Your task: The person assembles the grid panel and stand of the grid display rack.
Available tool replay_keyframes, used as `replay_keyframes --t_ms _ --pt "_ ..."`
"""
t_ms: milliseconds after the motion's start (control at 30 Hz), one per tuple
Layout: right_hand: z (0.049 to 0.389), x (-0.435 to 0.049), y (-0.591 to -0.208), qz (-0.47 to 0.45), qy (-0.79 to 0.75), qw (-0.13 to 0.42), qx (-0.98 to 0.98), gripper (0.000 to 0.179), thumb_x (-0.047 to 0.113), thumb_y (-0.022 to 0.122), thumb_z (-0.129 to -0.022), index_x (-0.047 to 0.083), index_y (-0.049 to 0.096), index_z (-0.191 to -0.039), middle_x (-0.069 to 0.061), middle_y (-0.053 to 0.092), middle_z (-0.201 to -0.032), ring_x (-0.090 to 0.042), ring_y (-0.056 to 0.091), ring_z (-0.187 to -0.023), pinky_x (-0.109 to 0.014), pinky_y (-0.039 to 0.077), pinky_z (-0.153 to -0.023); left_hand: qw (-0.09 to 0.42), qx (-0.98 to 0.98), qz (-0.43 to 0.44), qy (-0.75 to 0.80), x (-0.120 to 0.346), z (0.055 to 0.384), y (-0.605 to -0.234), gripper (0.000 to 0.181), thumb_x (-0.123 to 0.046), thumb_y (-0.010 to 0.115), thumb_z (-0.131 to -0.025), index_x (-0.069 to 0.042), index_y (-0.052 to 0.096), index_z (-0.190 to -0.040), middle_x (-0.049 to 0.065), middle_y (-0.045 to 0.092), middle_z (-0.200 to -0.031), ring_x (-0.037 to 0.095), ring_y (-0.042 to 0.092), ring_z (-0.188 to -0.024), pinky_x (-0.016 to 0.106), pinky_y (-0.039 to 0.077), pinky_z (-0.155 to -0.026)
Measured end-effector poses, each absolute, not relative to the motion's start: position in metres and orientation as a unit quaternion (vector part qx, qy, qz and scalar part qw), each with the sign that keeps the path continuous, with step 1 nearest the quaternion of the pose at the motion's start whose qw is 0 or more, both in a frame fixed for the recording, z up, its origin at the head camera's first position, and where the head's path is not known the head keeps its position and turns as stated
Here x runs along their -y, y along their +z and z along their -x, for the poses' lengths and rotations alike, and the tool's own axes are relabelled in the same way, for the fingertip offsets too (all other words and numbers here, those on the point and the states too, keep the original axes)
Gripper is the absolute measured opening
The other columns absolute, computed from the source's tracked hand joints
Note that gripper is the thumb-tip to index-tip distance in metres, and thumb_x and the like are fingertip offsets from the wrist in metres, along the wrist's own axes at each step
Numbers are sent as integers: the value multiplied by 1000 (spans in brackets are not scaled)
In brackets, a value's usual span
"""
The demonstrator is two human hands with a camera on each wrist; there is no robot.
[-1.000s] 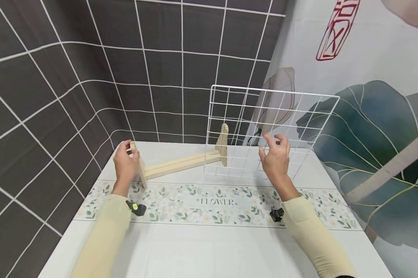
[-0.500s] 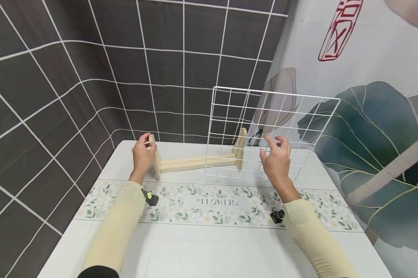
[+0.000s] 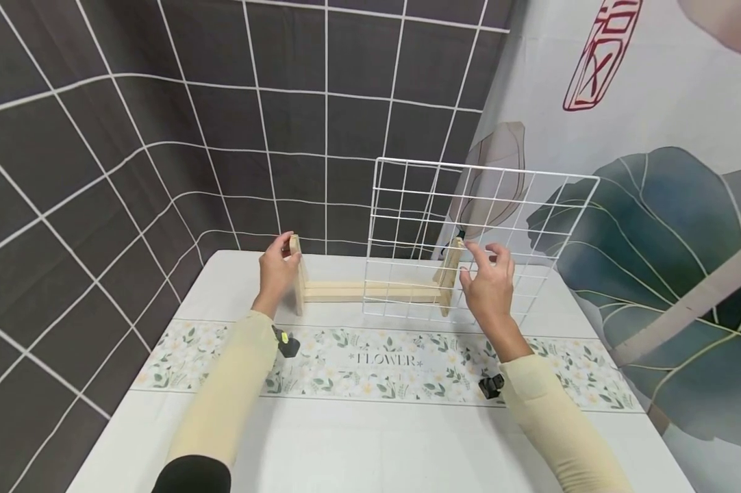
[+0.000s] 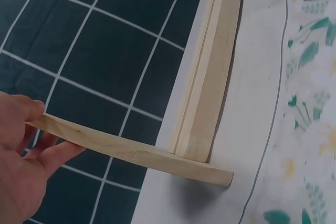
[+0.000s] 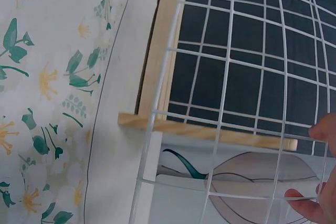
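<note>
In the head view, my left hand point(image 3: 277, 270) pinches the upper end of the left upright of a pale wooden stand point(image 3: 333, 292). Two side pieces joined by a long crossbar make up this stand. In the left wrist view, thumb and fingers sit on either side of the upright point(image 4: 131, 149). My right hand point(image 3: 492, 284) holds a white wire grid panel point(image 3: 487, 168) raised at a slant, its fingers curled at the wires. The panel stands in front of the stand's right half, and the right side piece point(image 5: 210, 132) shows through the mesh.
A white table with a flowered strip point(image 3: 383, 376) printed "FLOWER" lies under the hands. Dark cloth with white grid lines point(image 3: 290, 123) hangs behind and to the left. A leaf-patterned white cloth point(image 3: 549, 89) hangs at the right.
My left hand has carried the wooden stand to the right and turned it straighter, so its right end sits farther behind the mesh. The right hand and panel have hardly moved.
</note>
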State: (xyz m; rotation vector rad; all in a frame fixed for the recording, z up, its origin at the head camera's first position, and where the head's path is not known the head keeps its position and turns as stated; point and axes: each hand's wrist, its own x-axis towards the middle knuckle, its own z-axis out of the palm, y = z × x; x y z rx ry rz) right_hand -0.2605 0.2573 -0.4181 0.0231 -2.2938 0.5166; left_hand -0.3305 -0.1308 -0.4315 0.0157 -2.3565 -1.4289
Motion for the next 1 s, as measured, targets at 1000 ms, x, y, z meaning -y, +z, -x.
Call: replay_keyframes --t_ms 1000 --pt "259 -254 -418 -15 211 377 902 51 5 74 -86 17 61 -134 -23 46 -137 -43 51 -117 -56 53 -82 129 843 58 -519 64 333 -431 50 1 65 -91 -3 51 -139 20 64 -130 35 65 -119 44 55 -104"
